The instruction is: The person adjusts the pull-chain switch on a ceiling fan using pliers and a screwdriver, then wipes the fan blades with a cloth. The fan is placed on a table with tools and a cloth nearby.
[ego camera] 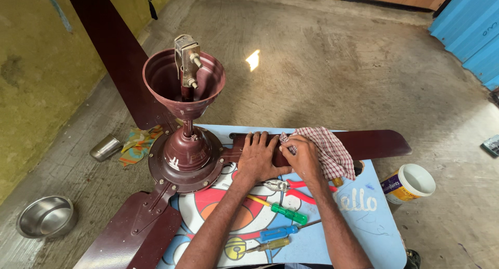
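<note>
Screwdrivers (278,232) lie nearest on the blue bench (364,232). Beyond them, the left hand (258,157) presses flat and open on the maroon fan blade (374,143), while the right hand (304,157) clenches a checked cloth (332,149) against it, apparently wiping; steady strokes outward seem needed.

The left hand (258,157) was laid flat, palm down, fingers extended. The right hand (301,157) was curled closed, with both forearms extended forward.

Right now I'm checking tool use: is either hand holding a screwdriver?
No, the left hand presses flat on the fan blade and the right hand holds a checked cloth.
</note>
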